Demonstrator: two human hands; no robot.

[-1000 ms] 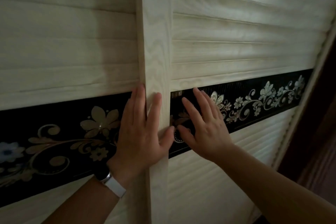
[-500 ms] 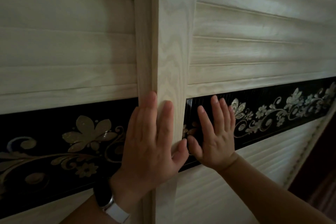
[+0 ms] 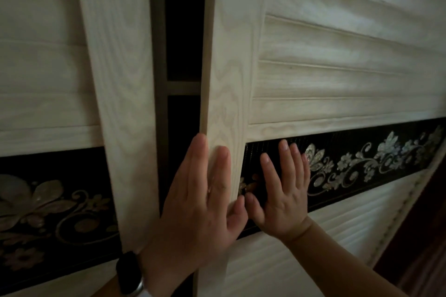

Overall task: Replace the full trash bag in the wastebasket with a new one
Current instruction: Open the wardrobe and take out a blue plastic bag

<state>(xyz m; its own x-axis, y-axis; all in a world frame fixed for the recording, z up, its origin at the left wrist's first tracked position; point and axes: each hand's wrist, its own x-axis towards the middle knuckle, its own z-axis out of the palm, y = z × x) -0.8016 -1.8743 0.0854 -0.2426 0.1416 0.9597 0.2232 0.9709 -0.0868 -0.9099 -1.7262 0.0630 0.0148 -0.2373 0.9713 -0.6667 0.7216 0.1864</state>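
The left hand (image 3: 200,207) was laid flat against the pale wooden frame of the right sliding door (image 3: 231,94), its fingers (image 3: 220,176) stretched out and held close together, gripping nothing, with the fingertips over the frame's left edge. A dark watch (image 3: 129,272) was worn on the wrist below them. The right hand (image 3: 282,193) was pressed flat, fingers spread and empty, on the black floral band (image 3: 362,159) set across that door, just to the right of the left thumb, the two thumbs almost touching. Louvred slats (image 3: 337,67) were seen above the right fingertips. To the left of the left fingers a dark gap (image 3: 183,31) was open between the two doors, with a shelf edge (image 3: 183,88) visible inside it, and the left sliding door (image 3: 115,79) stood beyond the gap. The wastebasket and trash bag could not be seen in the view
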